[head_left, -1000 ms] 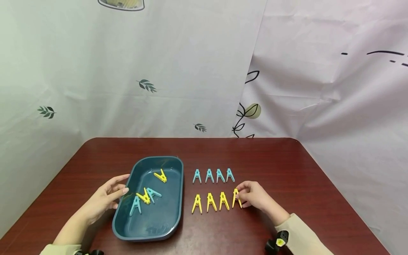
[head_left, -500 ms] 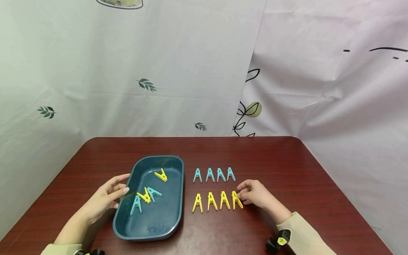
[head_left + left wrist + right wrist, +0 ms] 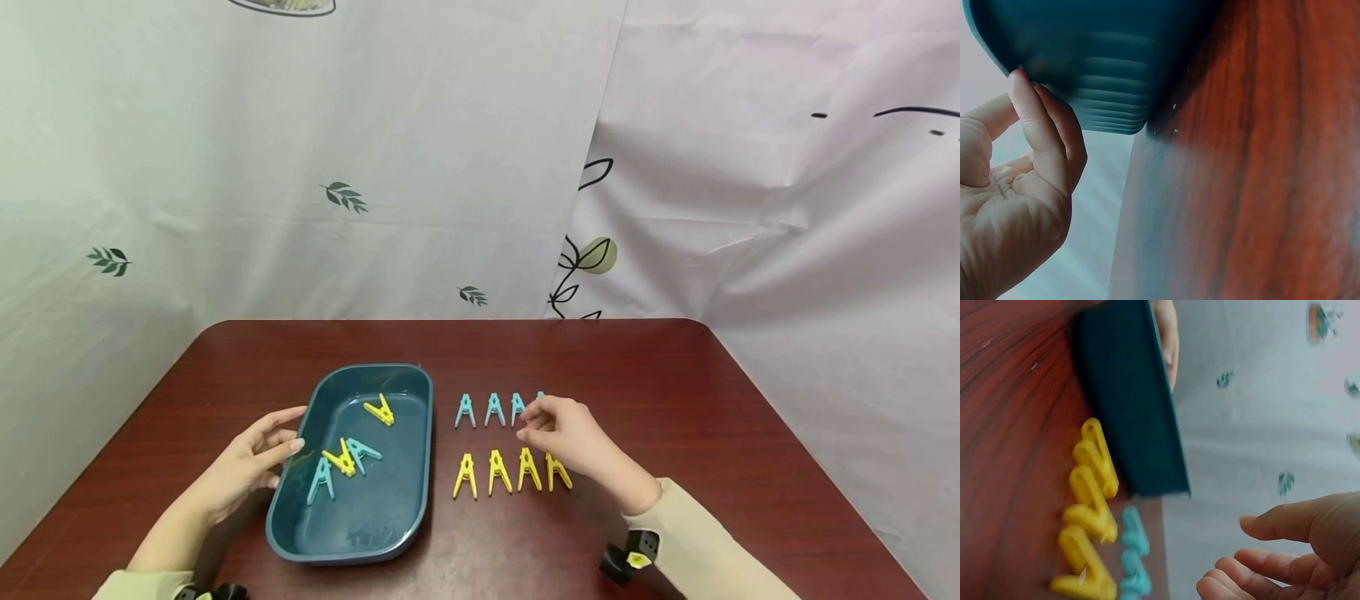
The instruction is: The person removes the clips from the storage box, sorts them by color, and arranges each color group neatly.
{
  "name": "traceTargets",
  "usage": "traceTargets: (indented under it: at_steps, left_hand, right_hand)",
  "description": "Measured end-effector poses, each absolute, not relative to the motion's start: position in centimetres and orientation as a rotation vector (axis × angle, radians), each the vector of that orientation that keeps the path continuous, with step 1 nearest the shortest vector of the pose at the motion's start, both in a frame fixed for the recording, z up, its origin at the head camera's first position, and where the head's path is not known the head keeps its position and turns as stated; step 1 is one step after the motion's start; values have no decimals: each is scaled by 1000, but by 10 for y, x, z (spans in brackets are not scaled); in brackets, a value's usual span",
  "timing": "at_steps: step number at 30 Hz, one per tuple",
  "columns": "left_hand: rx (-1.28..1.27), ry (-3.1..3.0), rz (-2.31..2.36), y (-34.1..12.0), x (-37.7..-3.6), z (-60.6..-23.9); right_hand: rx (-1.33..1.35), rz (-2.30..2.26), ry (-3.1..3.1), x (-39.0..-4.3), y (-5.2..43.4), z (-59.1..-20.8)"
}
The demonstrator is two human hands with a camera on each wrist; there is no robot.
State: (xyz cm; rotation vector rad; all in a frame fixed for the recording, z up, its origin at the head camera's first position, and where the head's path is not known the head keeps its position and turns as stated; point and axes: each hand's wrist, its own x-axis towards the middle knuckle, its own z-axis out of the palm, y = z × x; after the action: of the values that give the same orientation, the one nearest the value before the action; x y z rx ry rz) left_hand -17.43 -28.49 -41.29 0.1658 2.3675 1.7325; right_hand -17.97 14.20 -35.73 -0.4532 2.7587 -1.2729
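My left hand (image 3: 243,467) rests at the left rim of a dark teal plastic basin (image 3: 375,533), thumb and index fingertips right at its edge. In the left wrist view, my fingertips (image 3: 1019,81) touch the basin's outer side. Inside the basin lie two yellow clothespins (image 3: 381,411) and two light-blue clothespins (image 3: 321,482). My right hand (image 3: 566,429) hovers over the right ends of two clothespin rows, holding nothing, with thumb and fingers apart in the right wrist view. It partly hides the last blue clothespin (image 3: 541,395) and overlaps the top of the last yellow clothespin (image 3: 558,475).
Right of the basin, a row of several blue clothespins (image 3: 465,410) lies behind a row of several yellow clothespins (image 3: 465,477) on the dark red wooden table (image 3: 510,550). A white printed curtain (image 3: 420,150) hangs behind the table.
My right hand has let go of the last yellow clothespin, which now lies turned slightly in its row, and has lifted up and left. My left hand stays at the basin.
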Motion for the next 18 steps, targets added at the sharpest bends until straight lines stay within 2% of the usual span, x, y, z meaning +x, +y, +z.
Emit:
traceTargets:
  at_steps: [11,18]
  left_hand:
    - [183,2354,1750,-286,-174,-415]
    - [173,2350,1740,-285,-175,-413]
  right_hand:
    - [-650,-1212,2732,-189,80,-335]
    - [-702,-1171,2702,-196,50,-333]
